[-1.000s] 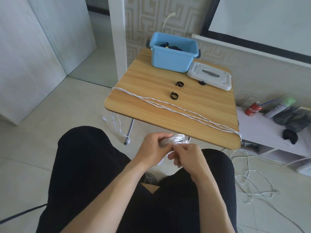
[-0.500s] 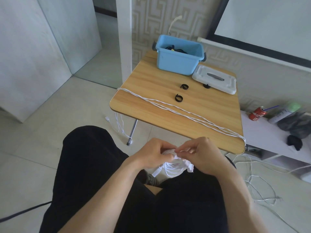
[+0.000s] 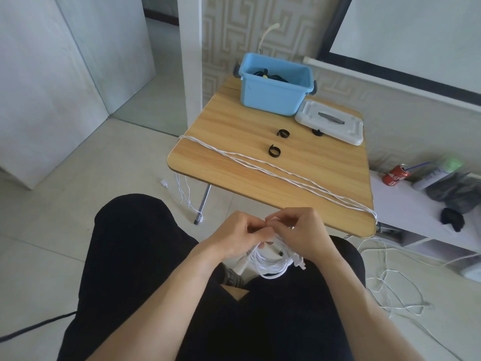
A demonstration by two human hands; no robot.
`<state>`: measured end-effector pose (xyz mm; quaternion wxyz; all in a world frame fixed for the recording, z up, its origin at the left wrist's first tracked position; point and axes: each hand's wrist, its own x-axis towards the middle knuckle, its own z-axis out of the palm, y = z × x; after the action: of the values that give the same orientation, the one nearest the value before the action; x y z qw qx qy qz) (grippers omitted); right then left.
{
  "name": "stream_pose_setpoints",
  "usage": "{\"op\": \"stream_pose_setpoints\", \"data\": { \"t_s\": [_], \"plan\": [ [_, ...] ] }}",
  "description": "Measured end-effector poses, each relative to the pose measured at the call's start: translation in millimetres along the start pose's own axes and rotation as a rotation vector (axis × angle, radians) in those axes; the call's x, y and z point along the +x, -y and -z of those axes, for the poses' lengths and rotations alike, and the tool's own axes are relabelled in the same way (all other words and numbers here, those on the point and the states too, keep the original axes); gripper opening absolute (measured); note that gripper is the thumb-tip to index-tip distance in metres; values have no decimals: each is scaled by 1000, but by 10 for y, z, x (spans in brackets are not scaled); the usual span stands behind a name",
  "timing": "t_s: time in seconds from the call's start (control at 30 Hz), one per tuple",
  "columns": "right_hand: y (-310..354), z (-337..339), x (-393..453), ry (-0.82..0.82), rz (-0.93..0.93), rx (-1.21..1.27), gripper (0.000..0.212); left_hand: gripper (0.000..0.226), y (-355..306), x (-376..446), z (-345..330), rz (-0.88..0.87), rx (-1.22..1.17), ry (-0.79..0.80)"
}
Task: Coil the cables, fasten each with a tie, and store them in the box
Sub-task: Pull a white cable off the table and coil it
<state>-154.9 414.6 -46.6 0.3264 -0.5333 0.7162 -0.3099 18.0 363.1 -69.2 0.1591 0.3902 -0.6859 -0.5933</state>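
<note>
A white coiled cable (image 3: 270, 264) hangs over my lap, in front of the table's near edge. My left hand (image 3: 234, 238) grips its top from the left and my right hand (image 3: 302, 235) pinches it from the right, fingertips meeting above the coil. Several long white cables (image 3: 263, 168) lie stretched across the wooden table (image 3: 234, 123). Three black ties lie on the table: one (image 3: 274, 151) near the cables, one (image 3: 283, 133) behind it, one (image 3: 317, 131) beside the white lid (image 3: 330, 121). The blue box (image 3: 273, 87) stands at the table's far edge with dark cables inside.
Loose white cable (image 3: 390, 287) trails over the floor at the right, and more hangs off the table's left edge (image 3: 184, 188). A low white shelf (image 3: 416, 204) at the right holds a red can (image 3: 395, 174), a bottle and dark cloth. A black cord (image 3: 33, 327) crosses the floor at lower left.
Both hands rose slightly and closed together over the top of the coil, which now hangs below them. The camera tilted a little, shifting the table rightward in view.
</note>
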Motion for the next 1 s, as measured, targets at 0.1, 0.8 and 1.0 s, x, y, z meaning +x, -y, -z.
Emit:
{"op": "stream_pose_setpoints", "data": {
  "t_s": [0.1, 0.8, 1.0],
  "plan": [
    [-17, -19, -7, 31, -76, 60, 7, 24, -1, -2, 2, -2, -68, -63],
    [-69, -193, -121, -53, 45, 140, 18, 9, -101, 27, 107, 9, 63, -363],
    [-81, -170, -203, -36, 269, -112, 25, 18, -164, 55, 265, 248, 130, -192]
  ]
}}
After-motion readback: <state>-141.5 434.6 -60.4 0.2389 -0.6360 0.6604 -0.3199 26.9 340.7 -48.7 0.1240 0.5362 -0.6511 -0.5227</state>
